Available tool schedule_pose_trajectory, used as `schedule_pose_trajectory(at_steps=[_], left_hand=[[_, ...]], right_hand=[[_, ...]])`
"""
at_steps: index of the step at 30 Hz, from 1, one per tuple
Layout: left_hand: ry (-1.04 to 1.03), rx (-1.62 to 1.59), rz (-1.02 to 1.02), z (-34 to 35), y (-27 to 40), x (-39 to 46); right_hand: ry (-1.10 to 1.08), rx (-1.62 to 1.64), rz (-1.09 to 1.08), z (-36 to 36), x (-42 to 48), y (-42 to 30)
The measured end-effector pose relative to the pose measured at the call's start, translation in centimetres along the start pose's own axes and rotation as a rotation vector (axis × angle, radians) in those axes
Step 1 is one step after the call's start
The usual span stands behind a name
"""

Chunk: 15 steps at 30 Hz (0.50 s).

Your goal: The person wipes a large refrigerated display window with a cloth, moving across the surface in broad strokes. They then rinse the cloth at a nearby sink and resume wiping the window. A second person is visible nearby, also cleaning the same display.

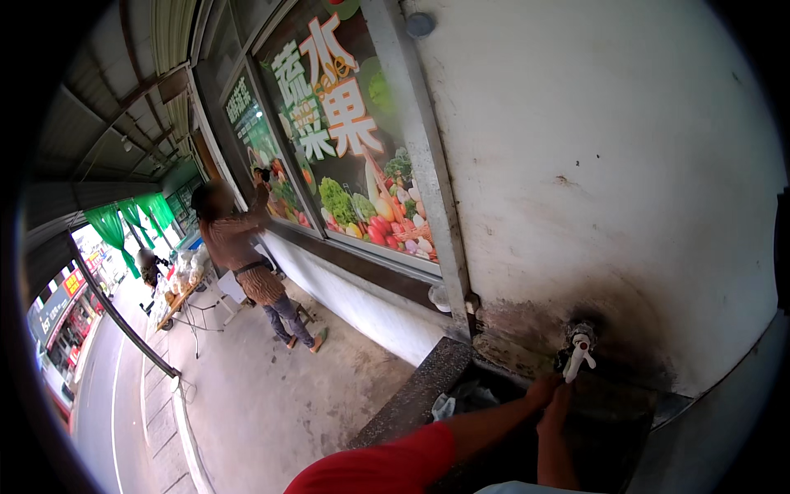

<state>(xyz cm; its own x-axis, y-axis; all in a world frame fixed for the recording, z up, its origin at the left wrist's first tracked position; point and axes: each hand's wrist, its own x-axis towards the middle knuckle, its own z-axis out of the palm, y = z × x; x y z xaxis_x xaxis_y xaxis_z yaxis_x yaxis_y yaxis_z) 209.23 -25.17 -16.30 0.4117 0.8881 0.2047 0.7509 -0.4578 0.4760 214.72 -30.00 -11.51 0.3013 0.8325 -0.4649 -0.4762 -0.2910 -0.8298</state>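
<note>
A white plastic tap [578, 361] sticks out of the wall above a dark stone sink [426, 380]. Just below its spout my two hands are close together, and they seem to touch. From the left, out of a red sleeve, reaches my left hand [543, 390]. My right hand [557, 409] comes up from below, its forearm bare. The fingers are too small and overlapped to show whether either holds anything. Inside the sink, left of my hands, lies a crumpled pale cloth or bag [444, 407].
A stained white wall [586, 154] rises behind the tap. A white cup [439, 297] stands on the window ledge [345, 272]. Further left, a person [247, 247] reaches to the window; behind them a folding table [176, 302] bears plastic bags. A road [105, 407] runs alongside.
</note>
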Motion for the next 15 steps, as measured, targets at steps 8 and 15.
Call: schedule_pose_trajectory(at_steps=[8, 15], left_hand=[[0.000, 0.005, 0.003, 0.8, -1.3, 0.2], [-0.202, -1.423, -0.916, -9.1, 7.4, -0.5]], right_hand=[[0.008, 0.034, -0.018, 0.0, -1.0, -0.4], [-0.084, -0.410, -0.264, -3.4, 4.3, -0.9]])
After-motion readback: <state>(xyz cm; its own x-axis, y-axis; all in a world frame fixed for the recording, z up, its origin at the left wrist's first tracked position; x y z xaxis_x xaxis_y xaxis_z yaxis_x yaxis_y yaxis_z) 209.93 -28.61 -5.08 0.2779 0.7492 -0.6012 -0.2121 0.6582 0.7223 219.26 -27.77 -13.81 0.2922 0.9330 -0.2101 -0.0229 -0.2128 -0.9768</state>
